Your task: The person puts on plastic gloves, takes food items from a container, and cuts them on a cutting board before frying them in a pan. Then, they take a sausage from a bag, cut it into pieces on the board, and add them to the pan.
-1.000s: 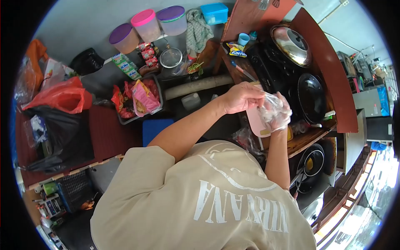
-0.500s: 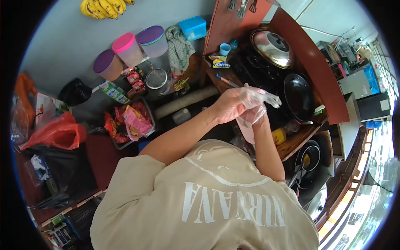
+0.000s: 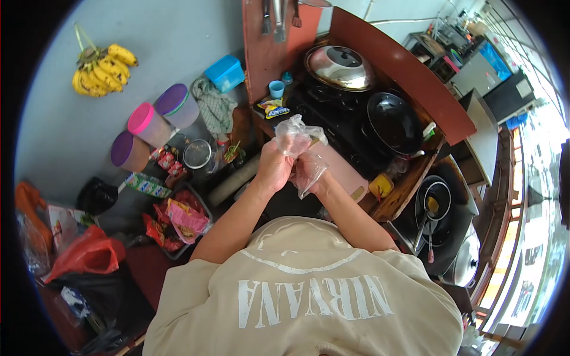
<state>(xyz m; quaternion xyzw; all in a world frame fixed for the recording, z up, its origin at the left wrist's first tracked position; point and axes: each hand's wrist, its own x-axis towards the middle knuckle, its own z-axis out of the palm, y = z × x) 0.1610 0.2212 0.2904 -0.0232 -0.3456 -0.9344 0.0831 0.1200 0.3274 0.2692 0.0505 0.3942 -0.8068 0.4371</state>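
Note:
My left hand (image 3: 274, 167) is closed with its fingers gathered on a thin clear plastic glove (image 3: 292, 132), which bunches up above both hands. Close against it, my right hand (image 3: 309, 171) is closed too, its fingers partly covered by the crinkled plastic. A loose flap of plastic hangs at the right wrist. Which fingers are inside the plastic is hard to make out. Just beyond the hands lies a pink cutting board (image 3: 341, 169), apart from the fingers as far as I can see.
A black stove (image 3: 323, 113) carries a lidded wok (image 3: 338, 68) and a dark frying pan (image 3: 393, 123). A yellow container (image 3: 381, 186) stands by the wooden edge. Left are a basket of packets (image 3: 205, 207), lidded tubs (image 3: 148, 124) and hanging bananas (image 3: 104, 71).
My view has turned, so the surroundings shift left and more of the cutting board shows. Both hands have moved left in view, and the plastic now bunches upward instead of pointing right.

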